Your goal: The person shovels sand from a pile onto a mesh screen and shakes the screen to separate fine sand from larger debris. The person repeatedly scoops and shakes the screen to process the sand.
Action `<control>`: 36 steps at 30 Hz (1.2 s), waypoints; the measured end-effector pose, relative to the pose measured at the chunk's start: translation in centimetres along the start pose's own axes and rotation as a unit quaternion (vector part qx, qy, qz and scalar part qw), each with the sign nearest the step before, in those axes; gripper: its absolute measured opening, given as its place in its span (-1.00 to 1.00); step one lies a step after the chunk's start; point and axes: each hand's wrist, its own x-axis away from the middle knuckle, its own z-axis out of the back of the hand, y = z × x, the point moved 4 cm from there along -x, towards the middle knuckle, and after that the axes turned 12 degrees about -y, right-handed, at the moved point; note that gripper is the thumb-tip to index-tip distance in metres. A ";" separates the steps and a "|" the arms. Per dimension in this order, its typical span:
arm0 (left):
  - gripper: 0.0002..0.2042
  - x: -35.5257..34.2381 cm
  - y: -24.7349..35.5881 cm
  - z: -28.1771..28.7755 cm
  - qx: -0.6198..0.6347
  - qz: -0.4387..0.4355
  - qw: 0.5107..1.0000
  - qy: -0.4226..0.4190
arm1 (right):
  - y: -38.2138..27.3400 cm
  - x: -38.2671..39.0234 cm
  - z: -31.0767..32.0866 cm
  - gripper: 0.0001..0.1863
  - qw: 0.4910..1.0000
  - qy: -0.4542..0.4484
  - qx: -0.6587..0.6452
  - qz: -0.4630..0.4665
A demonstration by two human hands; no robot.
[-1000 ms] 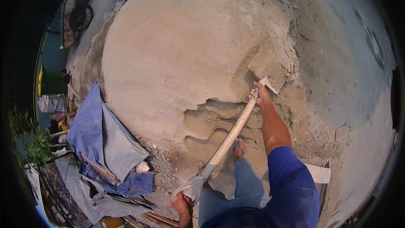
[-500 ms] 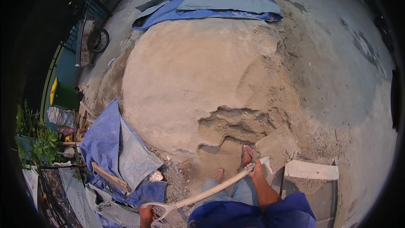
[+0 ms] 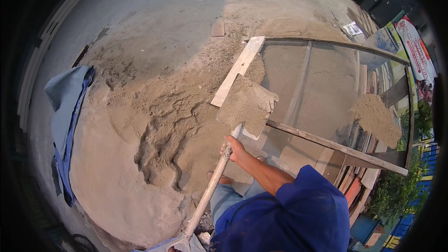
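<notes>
My right hand (image 3: 234, 149) is closed around the lower shaft of a shovel (image 3: 210, 190), close to its blade. The broad blade carries a load of sand (image 3: 246, 105) and hangs by the white end board (image 3: 239, 71) of a large wood-framed mesh screen (image 3: 332, 77). Down at the lower edge of the picture, my left hand (image 3: 173, 249) is at the shovel's pale grip, mostly cut off by the frame. A clump of sand (image 3: 377, 120) lies on the far right part of the mesh.
A wide sand heap (image 3: 114, 172) with a dug-out, stepped edge spreads to the left. A blue-grey tarpaulin (image 3: 70, 121) covers its far-left side. Wooden planks (image 3: 357, 184) lie under the screen's right end. Green plants (image 3: 396, 196) stand beyond, and a small flat tile (image 3: 218, 29) lies on the concrete.
My view has turned right, from the sand heap toward the mesh screen. The loaded shovel has swung round with me to the screen's end board, still in my right hand.
</notes>
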 end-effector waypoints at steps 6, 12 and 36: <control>-0.90 -1.6 7.9 -20.0 -0.052 -0.183 0.981 -0.034 | -20.7 13.0 6.7 -0.74 0.970 -0.071 -0.139 0.187; -0.81 5.7 15.0 -43.7 -0.056 -0.464 0.832 -0.299 | -40.4 32.1 14.0 -0.75 0.841 -0.238 -0.190 0.446; -0.95 15.8 -22.2 -6.6 0.267 -0.008 0.947 0.181 | 2.7 3.7 1.7 -0.74 0.971 -0.034 0.174 -0.162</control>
